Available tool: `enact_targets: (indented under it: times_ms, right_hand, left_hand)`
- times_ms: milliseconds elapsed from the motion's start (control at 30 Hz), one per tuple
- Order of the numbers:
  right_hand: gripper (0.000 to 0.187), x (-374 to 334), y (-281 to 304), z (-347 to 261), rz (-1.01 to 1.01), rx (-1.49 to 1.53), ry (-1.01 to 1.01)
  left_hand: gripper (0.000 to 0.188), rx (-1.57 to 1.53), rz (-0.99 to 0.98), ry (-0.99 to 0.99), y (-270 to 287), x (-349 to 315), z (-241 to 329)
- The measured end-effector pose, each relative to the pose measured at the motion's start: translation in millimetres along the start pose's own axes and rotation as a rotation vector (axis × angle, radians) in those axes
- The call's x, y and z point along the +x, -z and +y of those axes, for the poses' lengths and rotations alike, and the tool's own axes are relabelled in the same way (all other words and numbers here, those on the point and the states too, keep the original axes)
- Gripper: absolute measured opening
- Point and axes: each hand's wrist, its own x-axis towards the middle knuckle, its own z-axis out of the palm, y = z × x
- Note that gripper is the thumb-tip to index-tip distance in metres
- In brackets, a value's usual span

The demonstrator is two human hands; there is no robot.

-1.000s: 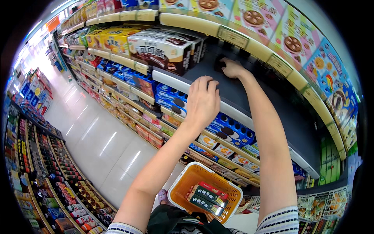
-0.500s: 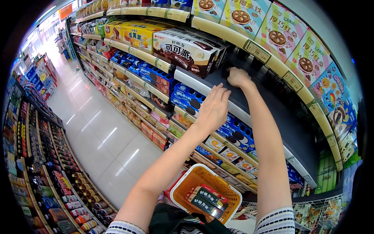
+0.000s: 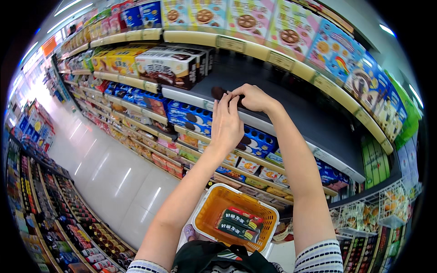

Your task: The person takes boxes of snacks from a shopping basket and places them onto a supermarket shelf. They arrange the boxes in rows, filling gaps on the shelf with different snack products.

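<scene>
My two hands meet over the front edge of the dark shelf (image 3: 309, 107). A dark brown, soft-looking bundle (image 3: 218, 93), perhaps a cloth, shows between and beside their fingertips. My right hand (image 3: 253, 97) is closed on it, thumb and fingers pinched together. From below, my left hand (image 3: 226, 122) has its fingertips on the same bundle, close against the right fingers; part of the grip is hidden. White and brown snack cartons (image 3: 166, 68) stand on the shelf to the left of my hands.
An orange basket (image 3: 202, 218) with a white rim is below my arms, holding dark green and red boxes (image 3: 239, 223). Tall cookie boxes (image 3: 246, 20) line the shelf above; blue cookie packs (image 3: 191, 119) sit underneath. A tiled aisle (image 3: 107, 170) runs at the left, with wire baskets (image 3: 391, 204) at the right.
My right hand has come from deep on the shelf to its front edge with the dark brown bundle. My left hand has joined it there. The view has turned rightward.
</scene>
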Motion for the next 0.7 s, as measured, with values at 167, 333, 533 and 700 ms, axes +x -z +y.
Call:
enact_targets:
  times_ms: [167,333,533,700]
  right_hand:
    - [0.037,-71.1,31.9,41.7,0.052,0.017,-0.076]
    - [0.025,-163.2,69.0,97.6,0.162,-0.021,-0.120]
    - [0.027,-272.7,102.8,148.7,0.319,-0.052,-0.392]
    - [0.012,-348.8,124.0,191.6,0.528,-0.091,-0.568]
  left_hand:
    - [0.036,-0.060,-0.133,-0.102,-30.5,3.1,51.3]
    - [0.025,-0.179,-0.242,-0.219,-71.0,9.6,126.7]
    - [0.035,-0.349,-0.381,-0.365,-122.3,-2.3,209.4]
    - [0.041,-0.357,-0.464,-0.454,-140.3,-13.3,251.3]
